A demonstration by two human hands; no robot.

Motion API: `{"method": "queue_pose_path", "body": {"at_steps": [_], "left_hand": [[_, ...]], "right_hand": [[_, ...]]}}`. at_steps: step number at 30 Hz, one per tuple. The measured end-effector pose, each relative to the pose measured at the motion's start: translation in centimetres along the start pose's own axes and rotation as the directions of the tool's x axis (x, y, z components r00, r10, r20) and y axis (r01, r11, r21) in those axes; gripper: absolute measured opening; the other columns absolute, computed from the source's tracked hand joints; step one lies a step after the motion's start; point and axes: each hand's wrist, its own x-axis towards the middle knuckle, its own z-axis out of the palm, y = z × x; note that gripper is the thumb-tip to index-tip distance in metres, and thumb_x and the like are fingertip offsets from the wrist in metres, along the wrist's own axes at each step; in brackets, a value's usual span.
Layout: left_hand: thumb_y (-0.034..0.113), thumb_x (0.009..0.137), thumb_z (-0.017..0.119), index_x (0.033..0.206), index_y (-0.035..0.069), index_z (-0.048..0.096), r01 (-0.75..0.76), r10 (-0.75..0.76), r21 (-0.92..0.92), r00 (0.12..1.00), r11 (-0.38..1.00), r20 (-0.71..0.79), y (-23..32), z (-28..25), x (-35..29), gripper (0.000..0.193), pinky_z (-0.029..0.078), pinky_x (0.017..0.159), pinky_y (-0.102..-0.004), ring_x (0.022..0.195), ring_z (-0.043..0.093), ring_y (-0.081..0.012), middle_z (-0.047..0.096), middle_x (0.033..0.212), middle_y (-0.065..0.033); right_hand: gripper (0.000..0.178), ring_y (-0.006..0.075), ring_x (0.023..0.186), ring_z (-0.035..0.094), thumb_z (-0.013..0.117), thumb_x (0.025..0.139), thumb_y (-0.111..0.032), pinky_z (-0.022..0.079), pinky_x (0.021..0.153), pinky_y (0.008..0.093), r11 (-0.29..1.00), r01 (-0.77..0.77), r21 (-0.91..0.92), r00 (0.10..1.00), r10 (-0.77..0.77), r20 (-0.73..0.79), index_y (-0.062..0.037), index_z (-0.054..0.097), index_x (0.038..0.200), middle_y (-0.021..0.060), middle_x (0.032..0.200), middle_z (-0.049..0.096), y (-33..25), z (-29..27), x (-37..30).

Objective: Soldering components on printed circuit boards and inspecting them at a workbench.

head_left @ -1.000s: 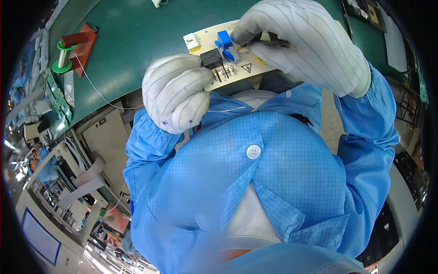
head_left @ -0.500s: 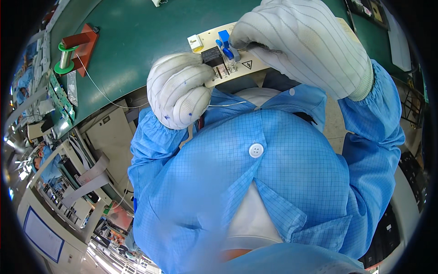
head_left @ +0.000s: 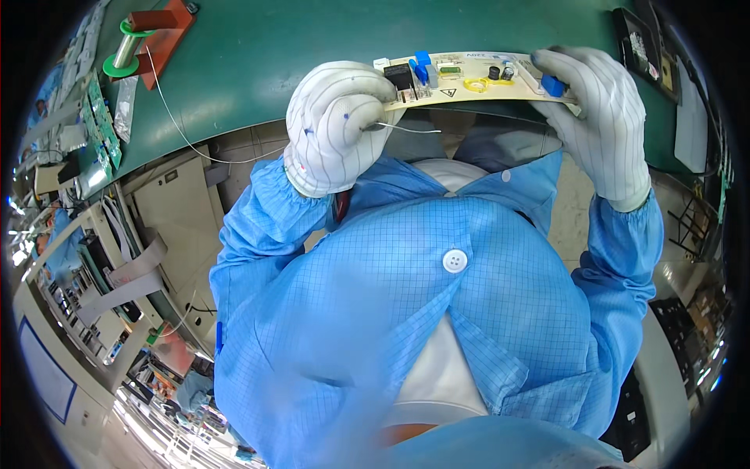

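A long cream circuit board is held level between my two gloved hands at the bench's near edge. My left hand, in a white striped glove, is closed at the board's left end, beside a black block component. Thin solder wire also passes through that hand, its free tip sticking out to the right below the board. My right hand grips the board's right end, thumb below and fingers above, next to a blue component. Blue parts, a yellow ring and small black cylinders stand on the board's upper face.
On the green bench, a solder spool sits on a red stand at the left, its wire trailing to my left hand. Green circuit boards lie at the left edge. A black tray is at the far right.
My right hand has moved away from the blue parts at the board's left to its right end, uncovering the middle. The board and my left hand appear farther right in view.
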Motion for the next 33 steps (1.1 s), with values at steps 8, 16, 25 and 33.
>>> {"method": "queue_pose_path", "body": {"at_steps": [8, 16, 25, 33], "left_hand": [[0.014, 0.062, 0.084, 0.094, 0.013, 0.055, 0.104, -0.102, -0.067, 0.994, 0.992, 0.033, -0.1, 0.0, 1.7, 0.043, 0.045, 0.091, -0.0417, 0.106, 0.059, -0.0277, 0.064, 0.108, -0.0072], [0.009, 0.061, 0.076, 0.097, 0.009, 0.057, -0.361, 0.365, -0.052, 0.916, 0.931, 0.169, -2.5, 0.5, 5.7, 0.04, 0.049, 0.078, -0.039, 0.088, 0.06, -0.0288, 0.066, 0.113, -0.009], [-0.002, 0.072, 0.062, 0.099, 0.003, 0.055, 0.42, -0.243, -0.133, 0.723, 0.898, 0.647, -2.3, -0.8, 9.1, 0.028, 0.05, 0.07, -0.0382, 0.078, 0.062, -0.0357, 0.065, 0.088, -0.0147], [0.013, 0.074, 0.068, 0.101, 0.001, 0.05, 0.749, -0.507, -0.034, 0.48, 0.662, 0.716, -3.5, -0.7, 9.8, 0.034, 0.05, 0.074, -0.0329, 0.081, 0.062, -0.0224, 0.067, 0.096, -0.0158]], "right_hand": [[0.041, 0.027, 0.092, 0.065, 0.08, 0.069, -0.009, 0.051, 0.081, 0.0354, 0.997, -0.006, 0.078, 1.0, 0.008, -0.027, -0.0071, 0.069, 0.109, 0.0073, 0.1, 0.07, 0.3, 0.1, -0.1], [0.035, 0.0244, 0.082, 0.066, 0.079, 0.074, -0.012, 0.052, 0.076, 0.0345, 0.996, 0.013, 0.083, 1.0, -0.011, -0.018, -0.006, 0.068, 0.107, 0.007, 0.097, 0.071, 0.2, -0.1, 0.7], [0.041, 0.0242, 0.092, 0.067, 0.081, 0.073, -0.014, 0.053, 0.079, 0.035, 0.98, -0.001, -0.201, 0.995, -0.019, -0.096, -0.0083, 0.069, 0.111, 0.0084, 0.105, 0.07, 0.9, -0.5, 2.1], [0.031, 0.0244, 0.09, 0.069, 0.06, 0.095, -0.008, 0.056, 0.079, 0.0289, 0.822, -0.419, 0.385, 0.611, 0.569, -0.55, 0.0087, 0.057, 0.12, 0.0223, 0.11, 0.067, 3.9, 0.1, -3.9]]}}
